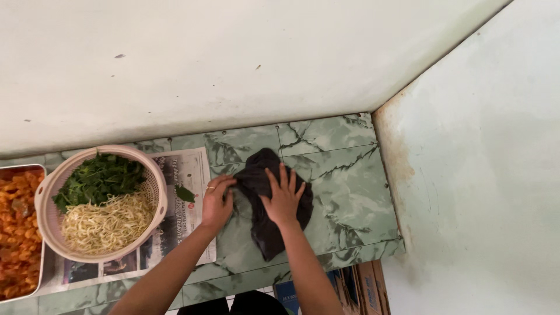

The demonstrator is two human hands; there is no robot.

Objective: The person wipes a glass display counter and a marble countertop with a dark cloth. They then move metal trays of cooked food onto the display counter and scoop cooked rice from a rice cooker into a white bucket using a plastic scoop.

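Note:
A dark grey cloth (263,233) lies crumpled on the green marbled tile counter (344,175). My right hand (284,198) rests flat on top of the cloth with its fingers spread. My left hand (217,203), with a ring on one finger, pinches the cloth's left edge between fingers and thumb. Both forearms reach in from the bottom of the view.
A pale plastic colander (153,181) with green leaves and bean sprouts stands on a newspaper (189,166) at the left. A metal tray (36,168) of orange food sits at the far left. One loose leaf (185,193) lies on the newspaper. Walls close the back and right.

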